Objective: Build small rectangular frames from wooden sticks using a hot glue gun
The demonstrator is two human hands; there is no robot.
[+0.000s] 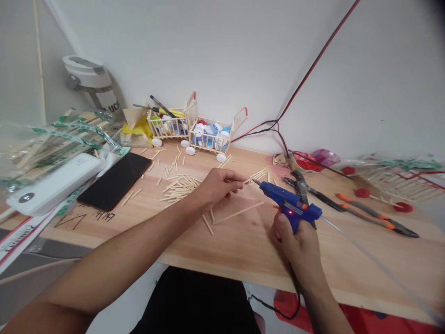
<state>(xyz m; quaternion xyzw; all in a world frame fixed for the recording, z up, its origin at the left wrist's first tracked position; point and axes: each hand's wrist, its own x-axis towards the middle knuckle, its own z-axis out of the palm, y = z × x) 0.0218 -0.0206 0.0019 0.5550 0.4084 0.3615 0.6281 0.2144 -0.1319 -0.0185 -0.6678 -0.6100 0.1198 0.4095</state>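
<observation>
My left hand [219, 185] hovers over the wooden tabletop [236, 250], its fingertips pinching a thin wooden stick [247, 181]. A loose heap of similar cut sticks [179, 188] lies behind the hand, and a smaller bunch [259, 175] lies just beyond the fingertips. My right hand [295, 246] is wrapped around the grip of a blue hot glue gun [288, 204], whose red light is lit. The gun's metal nozzle [256, 182] points left toward the held stick, with a small gap between them. A long clear glue stick [361, 250] trails from its rear.
Two small stick-built carts [208, 139] on white bottle-cap wheels hold bottle caps and tools at the back. Pliers [375, 218] lie to the right. A black phone [114, 181], white power bank [52, 183] and bagged sticks [52, 148] are left. A red-black wire [313, 69] runs up the wall.
</observation>
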